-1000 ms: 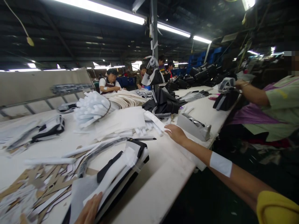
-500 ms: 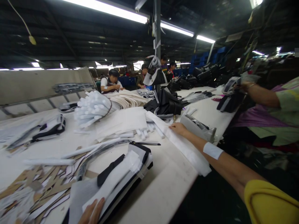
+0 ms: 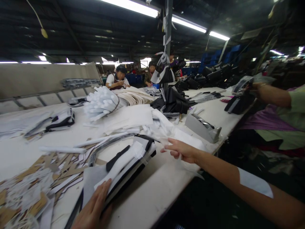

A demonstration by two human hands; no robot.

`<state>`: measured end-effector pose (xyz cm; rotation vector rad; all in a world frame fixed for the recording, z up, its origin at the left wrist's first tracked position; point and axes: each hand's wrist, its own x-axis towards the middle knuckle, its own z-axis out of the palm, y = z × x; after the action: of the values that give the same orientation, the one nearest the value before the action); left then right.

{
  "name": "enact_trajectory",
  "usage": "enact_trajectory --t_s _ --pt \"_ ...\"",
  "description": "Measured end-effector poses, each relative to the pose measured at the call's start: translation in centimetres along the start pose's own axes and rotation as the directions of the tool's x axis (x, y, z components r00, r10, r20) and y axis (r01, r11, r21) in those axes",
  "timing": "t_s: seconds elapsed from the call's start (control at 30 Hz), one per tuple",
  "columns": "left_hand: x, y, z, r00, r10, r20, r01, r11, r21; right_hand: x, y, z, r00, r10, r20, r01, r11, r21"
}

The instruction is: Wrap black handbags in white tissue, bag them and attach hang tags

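My left hand (image 3: 92, 208) lies flat, fingers spread, on the near end of a stack of black and grey-white panels (image 3: 124, 162) at the front of the long white table (image 3: 152, 197). My right hand (image 3: 180, 150) is out over the table's right edge, just right of the stack. Its fingers point left and pinch a long white fabric strip (image 3: 183, 136). The strip trails back toward a heap of white pieces (image 3: 133, 118) and hangs below my hand over the table edge.
A grey tape dispenser (image 3: 203, 127) sits near the right edge. Cardboard and white scraps (image 3: 45, 175) litter the left. A bundle of white rolls (image 3: 102, 102) and black bags (image 3: 172, 102) lie behind, by a pole (image 3: 168, 35). A co-worker's arm (image 3: 274, 95) works at right; other people sit far back.
My right hand has drawn the white strip back from beside the tape dispenser toward me and the stack. My left hand has slid further up onto the panels.
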<state>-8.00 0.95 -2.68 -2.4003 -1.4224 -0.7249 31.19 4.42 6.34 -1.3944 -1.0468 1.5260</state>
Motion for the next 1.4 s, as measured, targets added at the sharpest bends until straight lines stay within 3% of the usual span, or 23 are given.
enact_trajectory --t_s 0.1,0.23,0.37,0.53,0.6,0.67,0.73,0.83,0.97,1.07,1.13,1.23,1.3,1.4 --pt "0.2 1.6 -1.2 0.995 -0.103 -0.014 0.103 0.995 0.01 -1.4 3.2 2.8 0.983 0.186 0.01 -0.186 0.98 0.071" --pt "1.0 2.3 -2.0 0.963 -0.27 -0.01 0.271 0.962 0.026 -0.9 6.0 4.9 0.993 0.117 -0.034 -0.118 0.993 -0.029" --pt "1.9 2.2 -2.5 0.913 -0.407 0.008 0.407 0.913 -0.023 0.9 5.9 6.9 0.999 0.044 0.019 -0.043 0.998 -0.034" --pt "2.4 2.3 -2.6 0.878 -0.479 0.005 0.479 0.877 -0.033 3.9 5.1 11.4 0.999 0.046 0.014 -0.047 0.994 0.094" --pt "2.4 2.3 -2.5 0.881 -0.473 -0.008 0.472 0.881 -0.044 4.7 4.9 12.8 0.999 0.025 0.027 -0.027 0.998 0.056" --pt "2.3 2.2 -2.5 0.885 -0.465 -0.022 0.464 0.884 -0.058 4.9 4.6 13.1 0.997 -0.035 0.073 0.041 0.995 -0.091" --pt "2.2 2.2 -2.5 0.886 -0.462 -0.023 0.46 0.885 -0.074 4.2 4.2 12.0 0.974 -0.183 0.136 0.218 0.923 -0.316" --pt "2.2 2.2 -2.6 0.885 -0.466 -0.018 0.463 0.882 -0.081 1.8 4.1 8.4 0.877 -0.41 0.252 0.471 0.626 -0.622" --pt "2.2 2.3 -2.5 0.891 -0.454 -0.028 0.451 0.89 -0.065 -1.9 5.9 3.2 0.825 -0.464 0.322 0.508 0.36 -0.782" --pt "2.1 2.2 -2.4 0.9 -0.436 -0.019 0.435 0.899 -0.06 -2.9 7.6 0.1 0.81 -0.388 0.439 0.539 0.2 -0.818" --pt "2.1 2.2 -2.3 0.909 -0.416 -0.011 0.415 0.909 -0.041 -2.5 8.3 -1.9 0.835 -0.308 0.456 0.516 0.15 -0.843" --pt "2.0 2.4 -2.2 0.936 -0.352 0.013 0.352 0.936 -0.008 -1.5 8.1 -4.0 0.885 -0.378 0.273 0.343 0.132 -0.93" --pt "2.0 2.6 -2.2 0.947 -0.318 0.036 0.318 0.948 0.01 -1.5 7.6 -4.3 0.846 -0.51 0.157 0.267 0.149 -0.952" --pt "2.1 2.9 -2.3 0.949 -0.313 0.041 0.311 0.95 0.034 -3.1 7.3 -3.3 0.784 -0.593 0.184 0.351 0.178 -0.919"
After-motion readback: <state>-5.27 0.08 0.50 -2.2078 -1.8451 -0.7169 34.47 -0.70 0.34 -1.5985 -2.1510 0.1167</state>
